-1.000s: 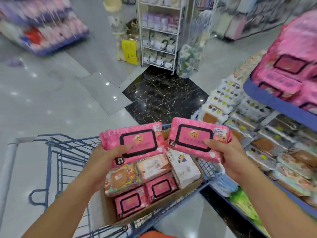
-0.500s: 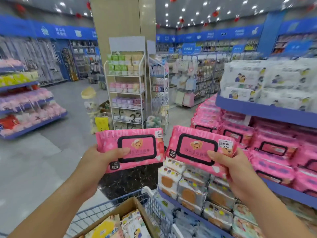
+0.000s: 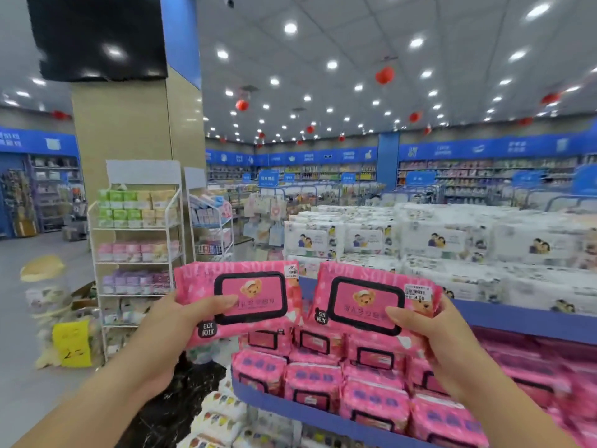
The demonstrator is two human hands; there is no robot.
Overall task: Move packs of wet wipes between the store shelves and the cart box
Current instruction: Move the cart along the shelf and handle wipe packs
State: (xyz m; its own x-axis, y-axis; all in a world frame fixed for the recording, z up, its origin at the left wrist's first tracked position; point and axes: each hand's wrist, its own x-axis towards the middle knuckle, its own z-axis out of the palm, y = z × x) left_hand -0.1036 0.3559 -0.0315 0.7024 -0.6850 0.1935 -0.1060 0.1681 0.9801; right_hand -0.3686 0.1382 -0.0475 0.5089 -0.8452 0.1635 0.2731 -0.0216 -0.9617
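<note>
Each hand grips one pink wet-wipe pack, thumb pressed on the lid: the left hand [image 3: 168, 324] holds the left pack [image 3: 258, 286], the right hand [image 3: 436, 337] holds the right pack [image 3: 365, 299] — side by side, edges nearly touching. Since half a second ago the view has tilted up, and the cart and box have gone from the bottom edge. The shelf tier [image 3: 290, 408] of matching pink packs lies at 6 o'clock below them — white packs [image 3: 429, 240] sit at 1 o'clock.
</note>
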